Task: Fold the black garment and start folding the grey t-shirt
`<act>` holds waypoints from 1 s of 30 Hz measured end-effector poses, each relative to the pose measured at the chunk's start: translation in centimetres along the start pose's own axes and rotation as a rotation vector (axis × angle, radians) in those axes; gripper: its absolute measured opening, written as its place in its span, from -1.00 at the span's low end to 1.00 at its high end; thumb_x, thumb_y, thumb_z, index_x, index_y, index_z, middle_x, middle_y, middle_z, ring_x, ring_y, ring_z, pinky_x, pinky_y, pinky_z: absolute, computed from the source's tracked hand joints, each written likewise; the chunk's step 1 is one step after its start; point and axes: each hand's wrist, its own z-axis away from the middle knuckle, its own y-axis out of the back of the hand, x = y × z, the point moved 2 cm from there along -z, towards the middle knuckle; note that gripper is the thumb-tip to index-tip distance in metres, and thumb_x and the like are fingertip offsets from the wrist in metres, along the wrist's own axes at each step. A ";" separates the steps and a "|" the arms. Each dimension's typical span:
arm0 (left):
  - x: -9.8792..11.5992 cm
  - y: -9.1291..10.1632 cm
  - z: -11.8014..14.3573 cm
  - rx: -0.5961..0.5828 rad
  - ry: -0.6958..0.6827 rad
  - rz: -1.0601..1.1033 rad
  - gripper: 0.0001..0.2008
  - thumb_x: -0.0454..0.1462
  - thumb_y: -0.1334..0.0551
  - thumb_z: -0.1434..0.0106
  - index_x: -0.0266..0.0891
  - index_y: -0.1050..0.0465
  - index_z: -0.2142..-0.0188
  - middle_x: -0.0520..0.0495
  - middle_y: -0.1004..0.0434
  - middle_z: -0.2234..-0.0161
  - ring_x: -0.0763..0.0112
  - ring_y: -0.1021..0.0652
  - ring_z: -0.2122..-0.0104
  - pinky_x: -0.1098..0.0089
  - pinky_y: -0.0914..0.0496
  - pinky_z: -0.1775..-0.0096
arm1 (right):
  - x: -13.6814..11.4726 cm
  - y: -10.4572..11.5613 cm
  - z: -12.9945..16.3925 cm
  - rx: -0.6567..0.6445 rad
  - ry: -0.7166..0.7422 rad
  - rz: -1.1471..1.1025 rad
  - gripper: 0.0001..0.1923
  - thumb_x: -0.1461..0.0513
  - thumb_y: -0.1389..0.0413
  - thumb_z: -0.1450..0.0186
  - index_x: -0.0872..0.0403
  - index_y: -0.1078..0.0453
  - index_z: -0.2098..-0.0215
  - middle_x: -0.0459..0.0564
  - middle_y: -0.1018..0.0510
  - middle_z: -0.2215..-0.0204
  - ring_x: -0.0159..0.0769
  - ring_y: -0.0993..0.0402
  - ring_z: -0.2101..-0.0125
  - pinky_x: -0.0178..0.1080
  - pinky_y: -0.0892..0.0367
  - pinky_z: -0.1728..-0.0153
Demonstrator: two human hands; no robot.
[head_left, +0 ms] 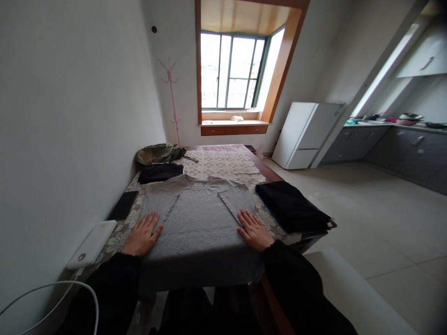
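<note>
Two hands flat on a grey T-shirt [200,218], which is spread face up on the worktop [268,173] right in front of me, hem hanging over the near edge. Left hand [142,235] presses the shirt's left side just below the folded-in sleeve, fingers [151,221] spread wide and straight, holding nothing. Right hand [254,230] does the same on the right side below the other sleeve, fingers [246,217] splayed, palm down, nothing gripped. Both forearms in black sleeves. White cable [52,286] curves at lower left, beside a white flat device [92,244] at the worktop's left edge. Black phone-like slab [123,205] just beyond it, near the wall. Floral lace cloth [223,164] covers the worktop under the shirt. Folded black garment [291,207] lies just right of the shirt, near the right edge. Smaller folded black piece [160,172] sits above the shirt's left shoulder, apart from my hands. Olive-green bundle [159,153] behind that, at the far left corner. Farther: pink coat stand [170,100] in the corner, bay window [235,72], white fridge [307,135] on the right, grey kitchen counter [401,144] with dishes.
</note>
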 end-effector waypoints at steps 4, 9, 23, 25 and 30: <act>0.3 0.0 6.8 0.190 0.014 0.073 -0.40 -0.03 0.02 -0.45 -0.18 -0.29 -0.37 -0.14 -0.35 -0.37 0.08 -0.28 -0.39 0.00 -0.14 -0.38 | -1.7 -0.3 6.1 0.252 0.004 -0.072 -0.36 0.02 0.09 -0.52 0.05 -0.07 -0.49 0.08 -0.21 -0.43 -0.10 -0.06 -0.43 0.05 0.01 -0.42; -0.7 1.0 9.0 0.364 0.145 0.185 -0.48 -0.12 0.02 -0.41 -0.23 -0.39 -0.25 -0.22 -0.49 -0.25 0.09 -0.46 -0.27 0.07 -0.31 -0.30 | -2.4 -0.2 8.3 0.462 -0.042 -0.240 -0.58 0.12 0.05 -0.51 0.00 -0.36 -0.27 0.08 -0.47 -0.26 -0.08 -0.34 -0.29 0.06 -0.21 -0.31; -4.6 3.8 6.5 0.356 0.309 0.220 -0.64 -0.10 -0.04 -0.33 -0.15 -0.53 0.08 -0.14 -0.63 0.17 0.21 -0.64 0.25 0.26 -0.51 0.07 | 5.3 2.9 3.3 0.354 -0.366 -0.103 -0.80 0.25 0.04 -0.42 0.02 -0.44 0.15 0.05 -0.62 0.13 -0.19 -0.58 0.28 -0.20 -0.37 0.31; -4.8 3.6 6.6 0.382 0.335 0.214 -0.64 -0.11 -0.03 -0.34 -0.14 -0.53 0.06 -0.13 -0.62 0.16 0.23 -0.64 0.26 0.28 -0.51 0.06 | 5.9 2.7 3.7 0.386 -0.378 -0.110 -0.81 0.24 0.03 -0.41 0.03 -0.43 0.16 0.04 -0.62 0.17 -0.19 -0.57 0.28 -0.21 -0.36 0.31; -4.4 4.0 6.3 0.329 0.325 0.207 -0.62 -0.08 -0.10 -0.30 -0.13 -0.53 0.01 -0.11 -0.62 0.16 0.23 -0.63 0.27 0.28 -0.53 0.15 | 6.2 2.7 4.1 0.351 -0.361 -0.157 -0.83 0.20 0.01 -0.38 -0.01 -0.42 0.18 0.01 -0.62 0.24 -0.17 -0.58 0.28 -0.21 -0.37 0.31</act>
